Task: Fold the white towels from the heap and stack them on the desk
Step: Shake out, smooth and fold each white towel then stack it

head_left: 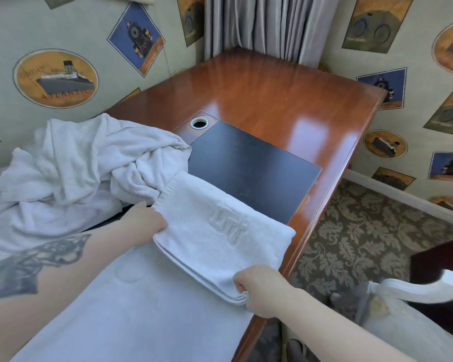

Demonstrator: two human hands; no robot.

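Observation:
A folded white towel (220,231) with an embossed logo lies across the near part of the wooden desk (272,95), partly over a flat spread white towel (131,309). My left hand (144,220) grips the folded towel's left edge. Its near right corner is pinched in my right hand (259,291). The heap of crumpled white towels (84,163) sits at the left of the desk, touching the folded towel's far left corner.
A dark inlaid pad (249,168) and a round cable hole (199,123) lie in the desk's middle. Grey curtains (259,24) hang behind. Patterned carpet (364,231) and a white chair (416,291) are to the right, past the desk's edge.

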